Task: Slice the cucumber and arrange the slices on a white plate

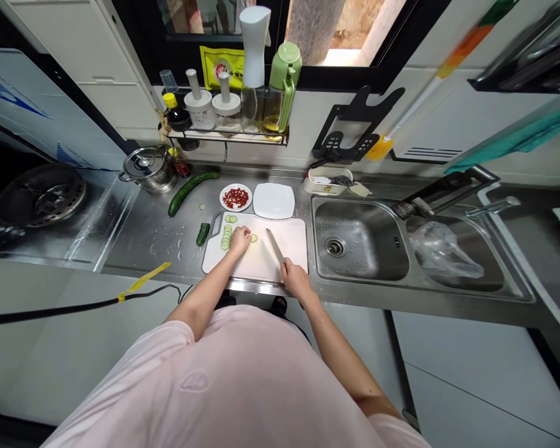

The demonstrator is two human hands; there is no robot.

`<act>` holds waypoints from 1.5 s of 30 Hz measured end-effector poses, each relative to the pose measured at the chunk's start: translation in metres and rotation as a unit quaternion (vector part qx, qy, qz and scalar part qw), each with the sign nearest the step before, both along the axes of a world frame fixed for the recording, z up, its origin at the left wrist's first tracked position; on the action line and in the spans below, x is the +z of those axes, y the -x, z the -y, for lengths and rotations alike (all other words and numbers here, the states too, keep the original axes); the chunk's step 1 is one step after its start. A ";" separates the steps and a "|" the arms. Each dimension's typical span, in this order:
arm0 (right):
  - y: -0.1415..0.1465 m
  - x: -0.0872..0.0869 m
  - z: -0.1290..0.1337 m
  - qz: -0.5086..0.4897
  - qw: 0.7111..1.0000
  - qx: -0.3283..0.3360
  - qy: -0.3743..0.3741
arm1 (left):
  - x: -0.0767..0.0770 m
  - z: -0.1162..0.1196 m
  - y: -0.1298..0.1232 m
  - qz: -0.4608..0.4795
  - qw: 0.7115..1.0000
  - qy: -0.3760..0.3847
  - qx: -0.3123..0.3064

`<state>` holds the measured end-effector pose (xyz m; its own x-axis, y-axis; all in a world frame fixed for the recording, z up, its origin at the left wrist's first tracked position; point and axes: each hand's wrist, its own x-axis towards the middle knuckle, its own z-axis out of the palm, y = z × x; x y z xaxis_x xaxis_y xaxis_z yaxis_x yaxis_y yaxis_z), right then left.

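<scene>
My right hand (295, 277) is wrapped round the handle of a knife (275, 245), whose blade points up and left over the white cutting board (289, 236). Over the board's middle, my left hand (239, 240) has its fingers pressed together beside a single cucumber slice (254, 238); whether they hold anything is too small to tell. Overlapping cucumber slices (226, 238) lie in a column left of that hand, with a few more (231, 219) above. A short cucumber piece (203, 234) rests on the counter just left of the board.
Behind the board stand a plate of chopped red pieces (236, 198) and a white square plate (274, 200). A whole cucumber (191, 190) and a steel pot (150, 169) are at the left. The sink (361, 239) lies right; a bottle rack (224, 135) hangs above.
</scene>
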<state>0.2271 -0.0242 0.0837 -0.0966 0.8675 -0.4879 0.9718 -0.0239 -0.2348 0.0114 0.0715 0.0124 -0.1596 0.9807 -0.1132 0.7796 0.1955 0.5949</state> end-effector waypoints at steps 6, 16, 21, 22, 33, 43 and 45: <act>0.015 0.005 0.005 0.002 0.998 0.060 0.003 | -0.005 -0.006 0.004 0.011 1.000 0.008 0.005; 0.020 0.006 0.003 0.007 0.996 0.082 0.019 | -0.008 -0.010 0.006 0.008 1.000 0.019 0.007; 0.021 0.006 0.002 0.008 0.997 0.078 0.028 | -0.010 -0.011 0.007 0.007 1.000 0.022 0.008; 0.022 0.006 0.002 0.008 0.997 0.077 0.029 | -0.010 -0.011 0.007 0.008 1.000 0.022 0.008; 0.023 0.001 0.002 0.004 0.996 0.084 0.031 | -0.014 -0.014 0.008 0.007 1.000 0.028 0.010; 0.021 0.000 0.003 0.011 0.995 0.086 0.046 | -0.010 -0.014 0.007 0.005 0.999 0.040 0.009; 0.021 -0.001 0.003 0.009 0.995 0.090 0.047 | -0.009 -0.014 0.006 0.003 0.999 0.046 0.011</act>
